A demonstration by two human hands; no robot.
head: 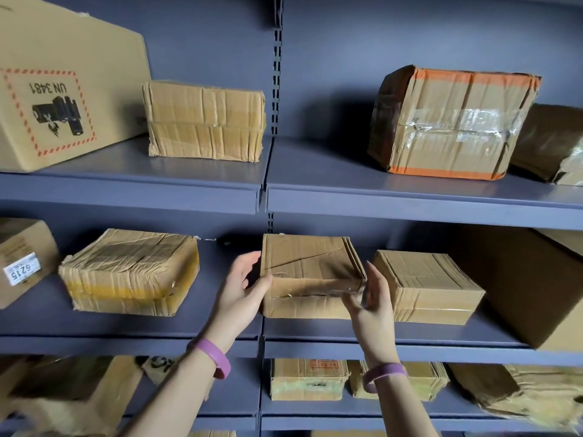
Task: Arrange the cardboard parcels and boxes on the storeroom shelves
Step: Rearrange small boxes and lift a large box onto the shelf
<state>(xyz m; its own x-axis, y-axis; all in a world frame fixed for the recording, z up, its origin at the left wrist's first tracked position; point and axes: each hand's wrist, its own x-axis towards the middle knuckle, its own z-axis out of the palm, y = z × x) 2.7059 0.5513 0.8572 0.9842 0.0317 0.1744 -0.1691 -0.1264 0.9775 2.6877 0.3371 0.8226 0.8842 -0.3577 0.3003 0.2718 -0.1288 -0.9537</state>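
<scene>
A flat, creased cardboard parcel [309, 266] lies on the middle shelf [126, 342], just right of the shelf's centre upright. My left hand [243, 285] lies against the parcel's left side, fingers straight along it and the thumb touching the front left corner. My right hand [372, 298], a little blurred, is at the parcel's front right corner with its fingers extended against the side. Both wrists wear purple bands.
On the middle shelf stand a yellow-taped parcel [129, 272] to the left, a small parcel [426, 285] close on the right, a large box [530, 279] and a labelled box [22, 260]. Above are a UN 3481 carton [63, 83], a parcel [205, 121] and an orange-taped box [448, 121]. More boxes [307, 378] sit below.
</scene>
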